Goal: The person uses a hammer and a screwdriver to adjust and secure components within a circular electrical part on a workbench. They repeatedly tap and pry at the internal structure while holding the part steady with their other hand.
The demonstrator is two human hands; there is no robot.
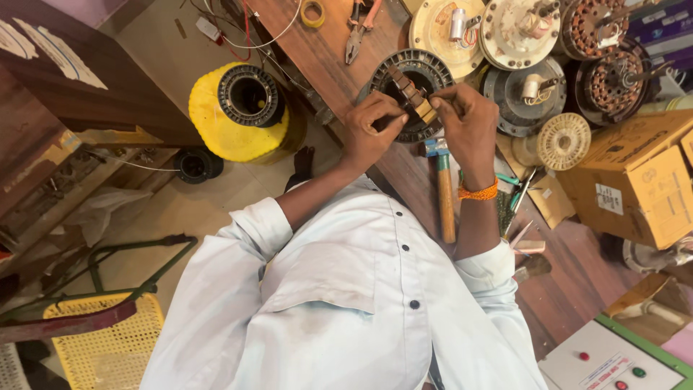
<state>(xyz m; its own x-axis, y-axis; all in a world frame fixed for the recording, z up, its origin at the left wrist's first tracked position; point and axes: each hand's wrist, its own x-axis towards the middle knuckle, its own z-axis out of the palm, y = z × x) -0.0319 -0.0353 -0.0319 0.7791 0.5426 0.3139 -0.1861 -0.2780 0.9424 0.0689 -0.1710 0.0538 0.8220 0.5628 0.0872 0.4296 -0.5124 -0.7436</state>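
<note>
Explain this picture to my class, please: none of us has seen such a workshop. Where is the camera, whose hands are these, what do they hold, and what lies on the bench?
There is one picture, taken from a camera on the person's head, looking straight down. No machine works here: the two bare hands belong to that person, in a pale shirt. The left hand and the right hand meet over a dark round ring with slots lying on the wooden bench. Together they pinch a small stepped wooden block above the ring's opening. Just below the ring lies a hammer with a wooden handle. Further back are pliers, a roll of tape and several round motor parts, some with copper windings. Cardboard boxes stand at the right.
</note>
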